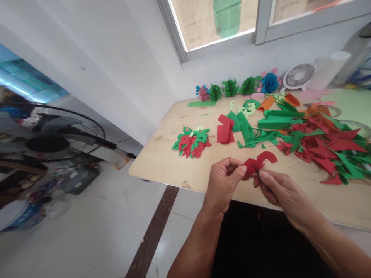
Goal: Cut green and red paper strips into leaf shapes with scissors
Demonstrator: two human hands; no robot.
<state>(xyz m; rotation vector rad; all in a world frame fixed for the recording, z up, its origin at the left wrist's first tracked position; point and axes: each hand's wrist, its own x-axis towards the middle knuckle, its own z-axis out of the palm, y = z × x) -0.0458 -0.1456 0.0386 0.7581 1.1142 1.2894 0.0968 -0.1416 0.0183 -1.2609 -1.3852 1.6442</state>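
- Now, the left hand [222, 185] pinches the left end of the red paper [262, 156].
- From this grip, the paper extends rightward, its long axis slightly rising.
- Near its middle, the right hand [275, 186] pinches a dark tool [256, 169], seemingly scissors.

Bright, soft daylight comes from the window [199, 23], its lower edge washed out to white. The tabletop [162, 154] is evenly lit, shadows faint. Pale sheen marks the floor [87, 239]. Leftward, the black fan [48, 143] looks blurred, and wide-angle distortion stretches the edges.
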